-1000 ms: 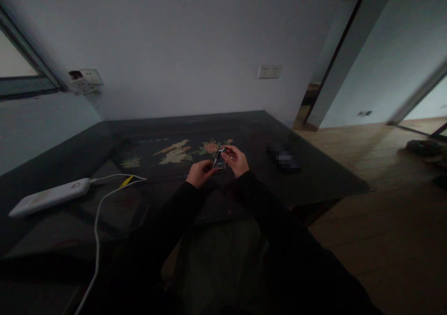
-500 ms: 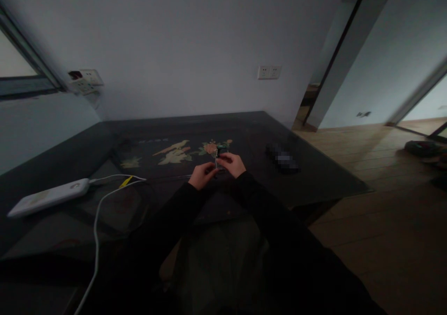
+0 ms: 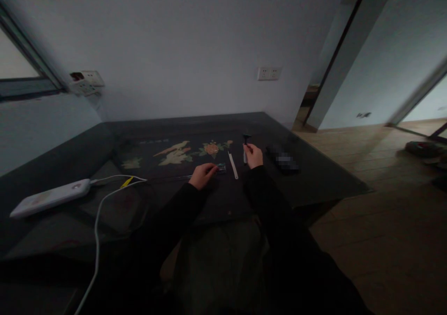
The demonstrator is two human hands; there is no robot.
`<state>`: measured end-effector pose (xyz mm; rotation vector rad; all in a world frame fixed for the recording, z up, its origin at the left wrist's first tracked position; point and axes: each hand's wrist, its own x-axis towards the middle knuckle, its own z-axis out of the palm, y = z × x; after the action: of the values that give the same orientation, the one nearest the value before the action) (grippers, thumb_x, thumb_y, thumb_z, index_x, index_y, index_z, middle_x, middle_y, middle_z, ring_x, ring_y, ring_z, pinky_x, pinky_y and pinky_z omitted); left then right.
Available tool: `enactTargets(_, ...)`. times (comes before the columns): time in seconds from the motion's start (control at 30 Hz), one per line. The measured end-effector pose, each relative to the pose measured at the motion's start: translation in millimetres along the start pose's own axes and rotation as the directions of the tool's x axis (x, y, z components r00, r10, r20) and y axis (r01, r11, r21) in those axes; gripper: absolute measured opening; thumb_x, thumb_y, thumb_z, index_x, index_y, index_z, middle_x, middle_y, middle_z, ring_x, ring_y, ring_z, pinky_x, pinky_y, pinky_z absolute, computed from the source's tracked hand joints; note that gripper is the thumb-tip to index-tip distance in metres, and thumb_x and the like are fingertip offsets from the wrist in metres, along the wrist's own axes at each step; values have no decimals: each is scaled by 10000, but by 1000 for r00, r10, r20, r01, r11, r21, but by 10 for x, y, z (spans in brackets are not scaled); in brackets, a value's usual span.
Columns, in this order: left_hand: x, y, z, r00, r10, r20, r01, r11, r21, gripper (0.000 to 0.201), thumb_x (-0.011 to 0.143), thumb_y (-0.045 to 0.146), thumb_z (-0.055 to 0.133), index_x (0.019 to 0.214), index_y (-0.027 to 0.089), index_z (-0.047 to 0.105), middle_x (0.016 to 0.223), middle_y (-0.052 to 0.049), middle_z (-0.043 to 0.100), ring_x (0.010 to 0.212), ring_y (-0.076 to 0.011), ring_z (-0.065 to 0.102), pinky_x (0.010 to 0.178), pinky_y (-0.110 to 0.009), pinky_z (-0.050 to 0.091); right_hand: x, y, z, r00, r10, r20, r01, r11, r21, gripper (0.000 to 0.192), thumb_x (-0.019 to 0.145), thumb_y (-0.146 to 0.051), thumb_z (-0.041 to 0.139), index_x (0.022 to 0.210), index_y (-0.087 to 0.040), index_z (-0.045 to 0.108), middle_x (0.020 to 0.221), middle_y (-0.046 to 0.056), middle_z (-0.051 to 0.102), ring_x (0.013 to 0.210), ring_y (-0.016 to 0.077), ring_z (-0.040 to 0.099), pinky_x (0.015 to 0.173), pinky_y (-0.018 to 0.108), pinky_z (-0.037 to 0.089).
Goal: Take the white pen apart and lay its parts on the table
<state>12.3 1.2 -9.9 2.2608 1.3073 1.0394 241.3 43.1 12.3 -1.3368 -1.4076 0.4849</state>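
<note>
My right hand (image 3: pixel 254 156) is closed around a razor (image 3: pixel 246 139), its dark T-shaped head pointing away from me and a pale handle end showing below the fingers. My left hand (image 3: pixel 203 175) pinches the left edge of a small flat, clear-and-dark case (image 3: pixel 221 168) lying on the table; its contents are too dim to make out. Between the hands lies a slim white stick-like tool (image 3: pixel 233 166) with a small hole at its near end and a thin dark tip at the far end.
A glass-topped dark table (image 3: pixel 324 177) carries a bird-and-flower picture (image 3: pixel 174 154). To the right lies a blurred-out dark object (image 3: pixel 282 159). At the left are a white power strip (image 3: pixel 52 197) and its white cable (image 3: pixel 97 231) with a yellow tag (image 3: pixel 126 182). A wall stands behind.
My hands have moved apart. The right one went right with the razor, while the left stayed low by the case. The white tool and the case now show on the table between them.
</note>
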Motion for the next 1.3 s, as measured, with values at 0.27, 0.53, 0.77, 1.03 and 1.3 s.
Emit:
enactTargets(0.27,37,-27,-33,999,-10,-46,14,997,73,307,894,343,428,847,174,680,796,-59,698,752,-173,616,667,-250,448,-109,63,-11,967,235,98,-150,837,-526,295,907,-326,555,1158,-173,580,1175,92,597,1032,206,595,882,419,504)
enactTargets(0.53,51,-70,5,1000,8,-22,-5,993,117,217,861,273,485,853,190,686,820,-54,705,752,-182,621,699,-273,464,-119,13,42,951,264,159,-93,739,-667,306,917,-335,536,1181,-183,563,1207,88,577,1014,194,596,857,403,518)
enactTargets(0.77,46,-62,1,1000,13,-18,-11,993,118,215,867,275,487,858,191,685,839,-53,710,752,-178,624,693,-269,462,-131,22,7,968,207,146,-65,760,-647,276,913,-335,541,1137,-181,589,1163,84,603,995,191,605,854,393,512)
enactTargets(1.03,64,-57,1,995,0,-96,9,995,101,223,876,263,472,893,177,676,870,-57,704,749,-165,616,681,-258,456,-80,-115,-273,999,-46,-13,32,841,-541,358,962,-255,316,1103,-160,630,1123,119,648,1065,223,577,897,323,422)
enactTargets(1.3,237,-180,66,981,-17,-193,37,994,100,196,843,192,495,951,175,658,877,-60,677,763,-165,595,721,-286,469,-290,-340,205,950,-218,224,304,805,-510,275,944,-297,415,1005,-216,670,996,68,660,993,192,562,833,273,429)
